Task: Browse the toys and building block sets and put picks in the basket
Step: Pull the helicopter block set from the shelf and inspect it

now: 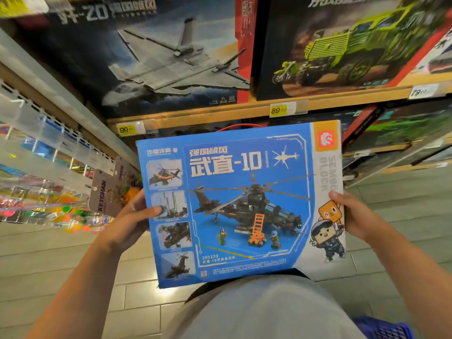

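I hold a large blue building block box point(244, 206) flat in front of me, its face showing a black helicopter. My left hand point(132, 221) grips its left edge, thumb lying on the front. On the box's right edge my right hand point(352, 214) grips it, thumb over the front. A corner of the blue basket point(384, 329) shows at the bottom right, below the box.
The wooden shelf point(220, 113) ahead carries a fighter jet set point(156, 57) and a green truck set point(342, 50), with yellow price tags on its edge. More boxes fill lower shelves at right. Keychain cards point(102, 194) and small toys hang at left. The floor is tiled.
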